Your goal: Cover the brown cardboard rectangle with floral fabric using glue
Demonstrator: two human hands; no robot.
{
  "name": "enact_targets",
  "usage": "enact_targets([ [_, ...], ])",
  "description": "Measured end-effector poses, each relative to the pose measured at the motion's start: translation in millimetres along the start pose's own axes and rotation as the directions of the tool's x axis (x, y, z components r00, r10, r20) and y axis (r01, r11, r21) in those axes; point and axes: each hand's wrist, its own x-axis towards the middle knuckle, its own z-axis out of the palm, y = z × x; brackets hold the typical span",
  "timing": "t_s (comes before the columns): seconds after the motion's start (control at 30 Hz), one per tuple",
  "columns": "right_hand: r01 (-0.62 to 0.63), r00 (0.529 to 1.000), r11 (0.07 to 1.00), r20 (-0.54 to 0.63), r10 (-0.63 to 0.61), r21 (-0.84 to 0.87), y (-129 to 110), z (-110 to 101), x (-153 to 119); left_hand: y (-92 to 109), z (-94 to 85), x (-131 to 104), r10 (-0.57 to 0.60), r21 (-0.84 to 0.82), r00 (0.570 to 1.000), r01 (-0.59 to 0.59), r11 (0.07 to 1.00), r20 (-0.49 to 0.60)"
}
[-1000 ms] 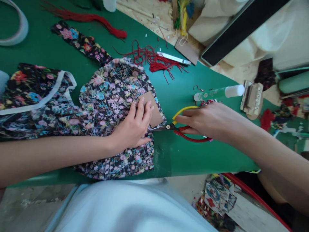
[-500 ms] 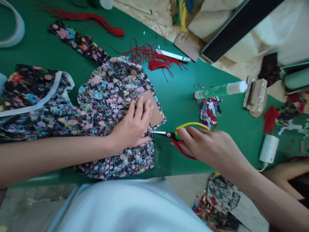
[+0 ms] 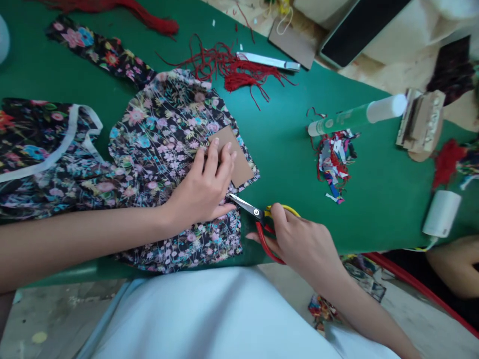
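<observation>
My left hand (image 3: 205,184) lies with its fingers stretched out, pressing a small brown cardboard piece (image 3: 240,162) onto black floral fabric (image 3: 164,139). The cardboard sits near the fabric's right corner. Scissors (image 3: 245,205) with one yellow and one red handle loop are in my right hand (image 3: 301,239), its fingers wrapped round the handles. Their blade tips reach the fabric just below the cardboard, beside my left thumb. Whether the blades hold any cloth between them is too small to tell.
Red threads (image 3: 243,77) and a silver metal tool (image 3: 269,61) lie behind the fabric on the green table (image 3: 389,199). A green tube with a white cap (image 3: 348,120) stands near fabric scraps (image 3: 335,154). Another person's arm (image 3: 454,259) shows at right.
My right hand has tilted the scissors, so the blades now slope up to the left toward the cardboard's lower edge. My left hand stays on the cardboard. The whole view has shifted slightly.
</observation>
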Motion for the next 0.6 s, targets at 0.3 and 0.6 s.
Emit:
enact_targets([
  [0.3,-0.171,0.984,0.976,0.075,0.162,0.134,-33.6,7.5,-7.2,-1.0,3.1,0.0,-0.018,-0.112,1.000,0.017,0.994,-0.017],
  [0.6,-0.181,0.941,0.950,0.326,0.092,0.253,-27.9,-2.1,-1.0,-0.7,4.7,-0.3,-0.021,-0.128,1.000,0.018,0.992,-0.022],
])
